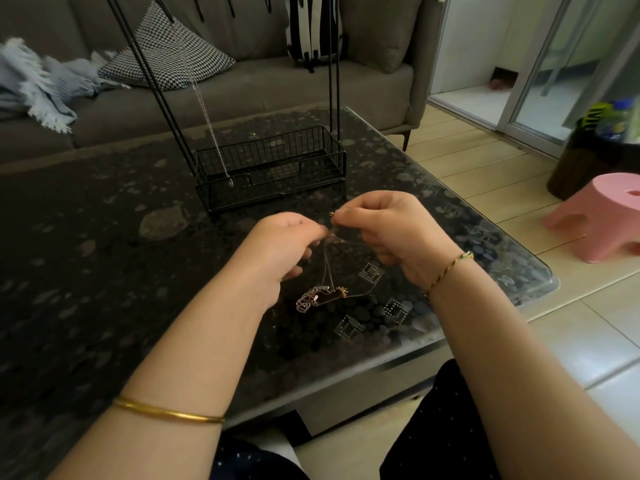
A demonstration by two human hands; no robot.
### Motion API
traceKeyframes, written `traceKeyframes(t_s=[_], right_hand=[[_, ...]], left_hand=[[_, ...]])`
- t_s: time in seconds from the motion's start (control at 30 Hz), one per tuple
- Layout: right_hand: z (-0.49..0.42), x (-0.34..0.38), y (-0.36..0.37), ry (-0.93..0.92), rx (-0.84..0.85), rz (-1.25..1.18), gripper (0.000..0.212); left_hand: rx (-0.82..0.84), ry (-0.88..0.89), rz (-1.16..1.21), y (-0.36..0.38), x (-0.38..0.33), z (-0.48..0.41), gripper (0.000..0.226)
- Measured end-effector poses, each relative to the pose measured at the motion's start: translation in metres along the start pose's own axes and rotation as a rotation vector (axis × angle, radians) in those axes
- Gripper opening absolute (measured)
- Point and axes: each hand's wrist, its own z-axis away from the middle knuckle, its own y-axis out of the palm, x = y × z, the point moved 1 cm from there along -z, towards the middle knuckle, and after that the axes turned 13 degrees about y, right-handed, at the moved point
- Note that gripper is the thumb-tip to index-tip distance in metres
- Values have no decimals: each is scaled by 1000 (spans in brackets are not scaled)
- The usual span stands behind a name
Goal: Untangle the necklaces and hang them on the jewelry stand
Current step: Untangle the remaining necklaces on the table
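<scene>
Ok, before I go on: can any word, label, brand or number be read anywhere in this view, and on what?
No text can be read in this view.
On the bottle at far right: a coloured label, too blurred to read.
On the necklaces: pendants too small to show any lettering.
On the table: dotted square patterns only, no words.
On the jewelry stand: no label visible.
</scene>
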Motion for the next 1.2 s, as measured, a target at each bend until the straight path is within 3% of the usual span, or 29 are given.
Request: traceKeyframes(t_s=[0.23, 0.53, 0.83, 1.2], right_hand=[[-1, -2, 0, 15, 20, -7, 9], [1, -1, -2, 23, 10, 55, 8], [-1, -2, 3, 17, -25, 56, 10], [-2, -3, 6, -12, -59, 220, 13]], left_hand=[[-60, -123, 167, -7, 0, -1, 11], [-127, -183, 160, -14, 4, -4, 7], [-57, -143, 363, -14, -2, -1, 16], [-155, 1, 205, -13, -2, -4, 15]])
